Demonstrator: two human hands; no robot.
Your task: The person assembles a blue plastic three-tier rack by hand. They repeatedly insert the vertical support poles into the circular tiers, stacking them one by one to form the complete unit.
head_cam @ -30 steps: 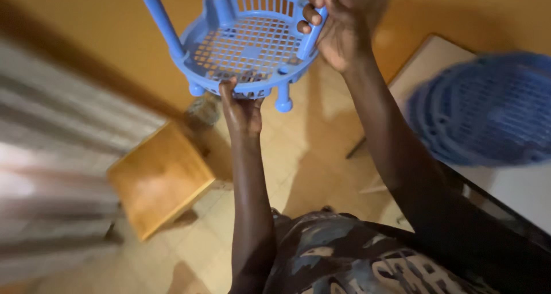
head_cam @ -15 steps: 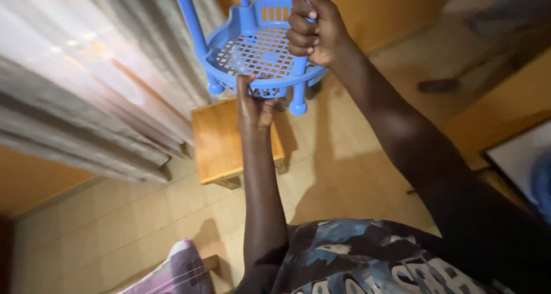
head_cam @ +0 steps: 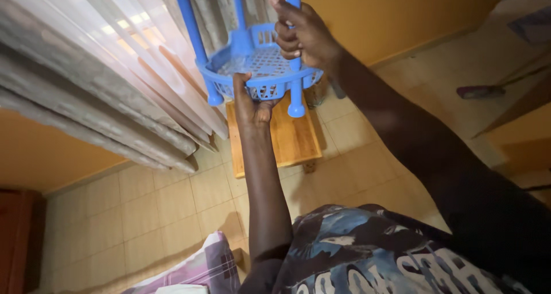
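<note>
Between both raised hands, the blue plastic rack is held above the floor. The left hand grips the rim of its perforated basket from below. The right hand is clenched around an upright post. Below the hands stands a wooden stool; curtains hang left of the left hand.

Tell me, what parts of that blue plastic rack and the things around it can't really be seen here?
Head view:
- Blue rack: its poles run off the top edge, so any upper tiers are cut off.
- Left hand: fingertips hidden under the rack's rim.
- Wooden stool: far end covered by the rack.
- Broom-like thing at right: dim, unclear.
</note>
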